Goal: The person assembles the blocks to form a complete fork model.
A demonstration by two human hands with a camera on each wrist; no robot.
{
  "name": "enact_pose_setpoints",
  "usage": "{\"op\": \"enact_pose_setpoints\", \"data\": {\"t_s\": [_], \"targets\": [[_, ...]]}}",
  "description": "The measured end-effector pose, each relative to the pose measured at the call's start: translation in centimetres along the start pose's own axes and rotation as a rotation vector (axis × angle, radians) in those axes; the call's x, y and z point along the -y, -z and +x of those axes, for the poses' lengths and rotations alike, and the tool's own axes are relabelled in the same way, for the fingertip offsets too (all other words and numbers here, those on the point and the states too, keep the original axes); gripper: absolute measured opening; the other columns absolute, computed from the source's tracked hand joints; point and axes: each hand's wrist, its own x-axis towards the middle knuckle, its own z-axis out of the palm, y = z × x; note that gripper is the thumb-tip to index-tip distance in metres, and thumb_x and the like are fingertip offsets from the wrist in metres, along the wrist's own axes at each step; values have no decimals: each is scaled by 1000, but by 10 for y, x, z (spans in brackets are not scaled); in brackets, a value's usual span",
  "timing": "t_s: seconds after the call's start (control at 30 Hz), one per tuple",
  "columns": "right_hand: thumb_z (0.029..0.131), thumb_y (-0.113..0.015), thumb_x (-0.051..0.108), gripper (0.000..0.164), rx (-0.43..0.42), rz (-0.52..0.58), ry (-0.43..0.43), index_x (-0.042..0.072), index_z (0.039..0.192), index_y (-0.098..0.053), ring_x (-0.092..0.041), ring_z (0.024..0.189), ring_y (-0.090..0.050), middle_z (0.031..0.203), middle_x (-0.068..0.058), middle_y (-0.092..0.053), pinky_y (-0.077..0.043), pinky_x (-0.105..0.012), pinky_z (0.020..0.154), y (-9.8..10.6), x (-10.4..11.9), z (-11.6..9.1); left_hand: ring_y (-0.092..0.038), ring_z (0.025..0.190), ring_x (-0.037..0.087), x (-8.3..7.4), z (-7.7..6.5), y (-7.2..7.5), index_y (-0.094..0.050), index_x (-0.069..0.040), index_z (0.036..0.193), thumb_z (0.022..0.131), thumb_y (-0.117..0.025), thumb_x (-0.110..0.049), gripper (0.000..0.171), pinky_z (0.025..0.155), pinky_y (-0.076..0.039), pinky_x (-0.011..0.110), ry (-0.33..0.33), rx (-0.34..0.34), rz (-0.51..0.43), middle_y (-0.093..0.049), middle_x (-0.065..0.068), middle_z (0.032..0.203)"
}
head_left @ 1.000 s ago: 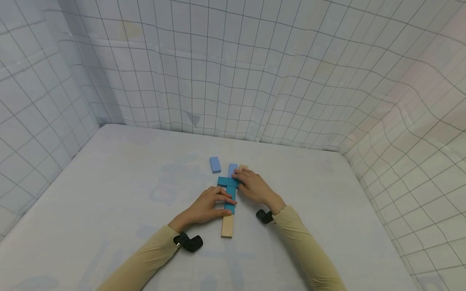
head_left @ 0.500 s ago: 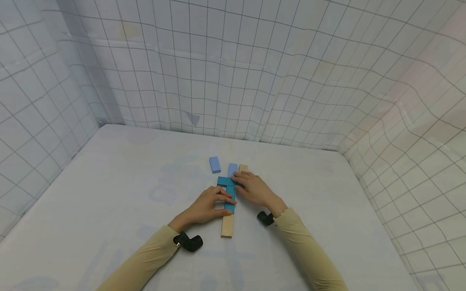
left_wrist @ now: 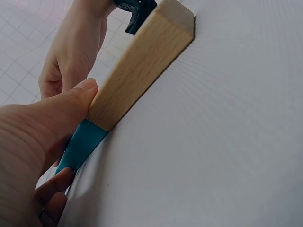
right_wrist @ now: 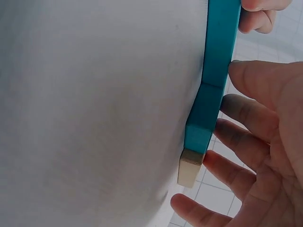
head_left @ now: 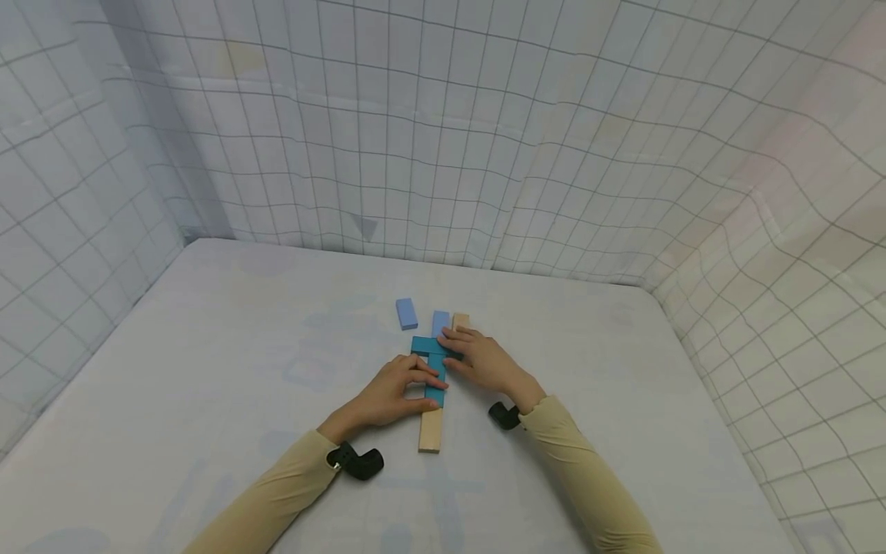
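Observation:
Laid flat in the head view, a teal block runs toward the person, with a teal crosspiece across its far end. A natural wood block continues the line at the near end. My left hand rests over the lengthwise teal block, thumb near the joint with the wood. My right hand lies at the crosspiece's right part and partly covers it. In the right wrist view its spread fingers touch the teal blocks' upper edge; one fingertip sits close to a second wood block.
A light blue block lies just beyond the crosspiece, beside the second wood block's far end. Another light blue block lies apart to the left. A white cloth covers the table, with grid-patterned cloth walls behind and at both sides.
Compared with a second ago, the right hand has shifted slightly at the crosspiece, its fingers reaching a little further left over it. The left hand stays in place on the teal block.

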Motion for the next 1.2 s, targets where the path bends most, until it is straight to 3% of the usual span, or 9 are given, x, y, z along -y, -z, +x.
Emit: {"op": "enact_pose_setpoints", "data": {"t_s": [1.0,1.2], "targets": [[96,-57,36,51,-1,-64,-80,9,138,-51,-28,132,-38,144,-7,-42,-36,-52,98,1,10,2,-46,104,19,0,0,-1,-70,-18,116,86,-71,-33,33,88,-36,43,-2,-1,-14,-52,-2,113],[96,-57,36,51,-1,-54,-79,9,138,-51,-29,132,-37,145,-8,-41,-36,-52,98,2,9,3,-46,103,18,2,1,0,-70,-20,116,87,-69,-37,34,88,-37,43,-3,18,24,-52,-3,113]]}}
